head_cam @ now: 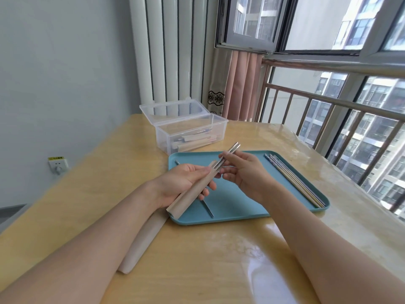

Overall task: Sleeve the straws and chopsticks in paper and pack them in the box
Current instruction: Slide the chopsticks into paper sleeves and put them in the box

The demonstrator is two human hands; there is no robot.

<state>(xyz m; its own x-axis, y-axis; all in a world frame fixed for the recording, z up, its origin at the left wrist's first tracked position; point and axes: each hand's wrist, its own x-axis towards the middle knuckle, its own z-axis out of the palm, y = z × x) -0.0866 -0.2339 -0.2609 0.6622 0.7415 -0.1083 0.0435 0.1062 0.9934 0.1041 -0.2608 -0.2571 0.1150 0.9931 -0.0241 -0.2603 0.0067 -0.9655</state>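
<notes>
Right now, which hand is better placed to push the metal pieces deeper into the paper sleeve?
Right. The right hand already pinches the metal chopsticks sticking out of the paper sleeve, in line with its opening. The left hand grips the sleeve and should just steady it.

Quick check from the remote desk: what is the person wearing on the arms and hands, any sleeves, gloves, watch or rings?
Nothing worn shows. The left hand and right hand are bare, with no gloves, and both forearms are uncovered to the frame's bottom edge. No sleeves, watch, bracelet or rings appear on the visible fingers.
</notes>
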